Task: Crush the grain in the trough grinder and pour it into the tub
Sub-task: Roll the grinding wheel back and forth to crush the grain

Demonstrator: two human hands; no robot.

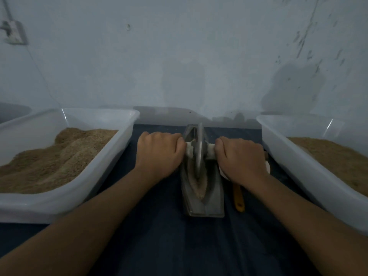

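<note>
Grinder: grey metal boat-shaped trough grinder (203, 198) at centre on the dark blue cloth (159, 246), brown grain (200, 188) lying in its groove.
Wheel: upright metal disc (199, 148) standing in the trough.
Left hand (159, 154): curled tight round the white axle handle (190, 150) at 9 o'clock of the disc.
Right hand (242, 156): wrapped round the handle at 3 o'clock.
Tubs: 2 translucent white plastic tubs, 1 at 9 o'clock (65, 204), 1 at 3 o'clock (298, 170), both holding brown meal.
Extra: yellow handle (238, 198) just right of the trough.

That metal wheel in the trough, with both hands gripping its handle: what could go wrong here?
1. The left hand and right hand grip the handle right beside the wheel, so knuckles might get pinched against the trough.
2. The grain lies heaped at the trough's near end, so a hard roll could push some onto the blue cloth.
3. The yellow handle under the right wrist might get knocked.
</note>
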